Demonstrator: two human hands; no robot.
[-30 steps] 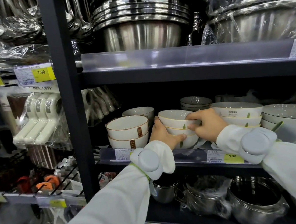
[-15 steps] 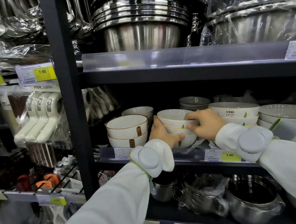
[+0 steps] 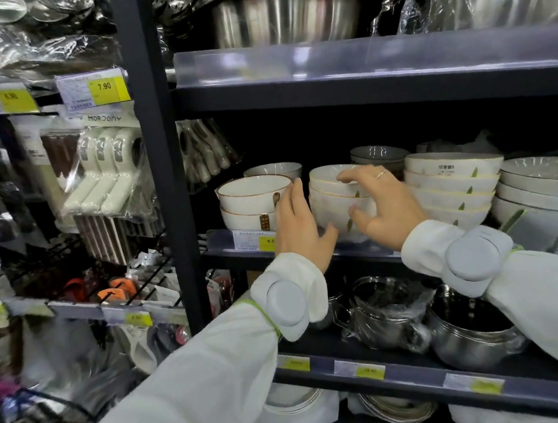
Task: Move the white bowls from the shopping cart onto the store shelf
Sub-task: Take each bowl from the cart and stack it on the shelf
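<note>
Dark metal store shelf [image 3: 344,96] is carrying stacked crockery, with the white bowls [image 3: 337,201] sitting at its front edge. Left hand [image 3: 298,224] and right hand [image 3: 382,205] are flanking the stack, fingers spread and apparently not gripping. Glazed ceramic is likely rigid, slippery and breakable; support the lowest bowl's sides.

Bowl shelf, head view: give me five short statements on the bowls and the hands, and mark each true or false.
1. The stack of white bowls sits on the shelf. True.
2. The left hand carries a bowl away from the shelf. False: it is open, beside the stack.
3. The right hand has its fingers spread. True.
4. The brown-rimmed bowls stand to the right of the stack. False: to its left.
5. Steel pots fill the shelf below. True.
</note>
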